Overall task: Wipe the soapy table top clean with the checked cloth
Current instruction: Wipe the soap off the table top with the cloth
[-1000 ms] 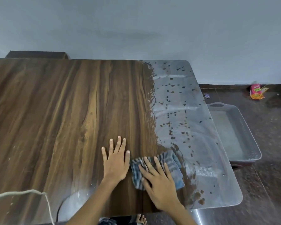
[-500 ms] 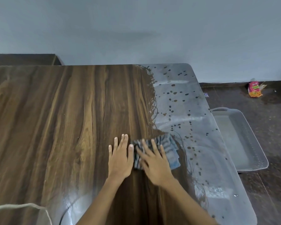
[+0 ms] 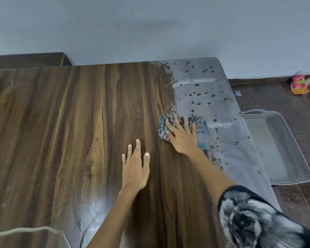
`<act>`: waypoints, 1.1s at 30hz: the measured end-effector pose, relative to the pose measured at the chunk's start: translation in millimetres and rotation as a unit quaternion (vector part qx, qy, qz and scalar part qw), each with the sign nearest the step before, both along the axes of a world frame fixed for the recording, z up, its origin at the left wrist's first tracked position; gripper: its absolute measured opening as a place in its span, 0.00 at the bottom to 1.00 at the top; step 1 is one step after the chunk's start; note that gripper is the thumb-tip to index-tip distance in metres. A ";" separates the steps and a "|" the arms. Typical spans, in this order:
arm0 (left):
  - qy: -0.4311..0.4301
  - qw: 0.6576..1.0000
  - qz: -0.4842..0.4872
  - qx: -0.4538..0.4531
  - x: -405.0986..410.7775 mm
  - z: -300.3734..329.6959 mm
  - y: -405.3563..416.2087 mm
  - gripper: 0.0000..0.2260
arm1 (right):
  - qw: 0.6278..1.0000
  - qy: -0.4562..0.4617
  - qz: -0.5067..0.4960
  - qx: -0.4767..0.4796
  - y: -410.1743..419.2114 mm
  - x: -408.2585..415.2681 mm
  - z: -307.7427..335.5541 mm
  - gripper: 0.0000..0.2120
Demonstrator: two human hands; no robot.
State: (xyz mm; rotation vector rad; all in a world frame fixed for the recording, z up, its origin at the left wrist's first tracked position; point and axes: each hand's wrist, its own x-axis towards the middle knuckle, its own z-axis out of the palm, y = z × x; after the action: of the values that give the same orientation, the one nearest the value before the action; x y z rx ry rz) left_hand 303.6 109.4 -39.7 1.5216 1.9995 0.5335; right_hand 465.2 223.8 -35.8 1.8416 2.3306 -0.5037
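Note:
The dark wood-grain table top [image 3: 70, 131] fills the left and middle of the head view. Its right strip carries a grey soapy film [image 3: 222, 108] dotted with dark spots. The checked cloth [image 3: 201, 130], blue and grey, lies at the border between the bare wood and the film. My right hand [image 3: 183, 136] presses flat on the cloth with fingers spread and straight, covering its middle. My left hand [image 3: 135, 166] rests flat on bare wood, nearer to me and left of the cloth, with nothing under it.
A grey plastic tray [image 3: 283, 149] sits on the floor beside the table's right edge. A pink and orange packet [image 3: 299, 85] lies on the floor by the wall. A dark box [image 3: 30, 60] stands behind the table's far left corner. A pale cord [image 3: 25, 231] crosses the near left.
My right hand has pushed the cloth away from me along the edge of the soapy film. My left hand stayed flat on the wood and now lies behind the cloth.

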 end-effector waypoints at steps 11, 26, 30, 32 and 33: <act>-0.021 0.999 0.004 0.025 -5.4 -9.4 6.5 0.23 | 0.987 -0.004 0.163 0.016 -125.8 39.3 -0.7 0.21; 0.000 0.998 -0.053 0.029 -15.5 -5.9 57.4 0.22 | 0.977 0.035 0.207 0.049 -70.0 8.8 -6.1 0.22; 0.017 0.997 -0.075 0.016 -17.8 -7.5 66.3 0.23 | 0.988 0.026 0.146 0.030 -52.4 48.3 -4.8 0.24; 0.026 0.996 -0.087 0.010 -18.9 -7.0 76.6 0.23 | 0.995 0.003 0.089 0.043 -10.2 47.6 -5.4 0.25; 0.030 0.995 -0.093 0.006 -18.5 -6.5 83.2 0.23 | 0.997 -0.007 0.056 0.047 13.8 42.7 -6.3 0.24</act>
State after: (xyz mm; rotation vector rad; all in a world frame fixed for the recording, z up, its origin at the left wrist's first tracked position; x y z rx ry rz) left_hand 285.1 192.6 -46.2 1.7277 1.8772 0.4289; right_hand 507.9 237.6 -42.1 1.7336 2.4711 -0.3724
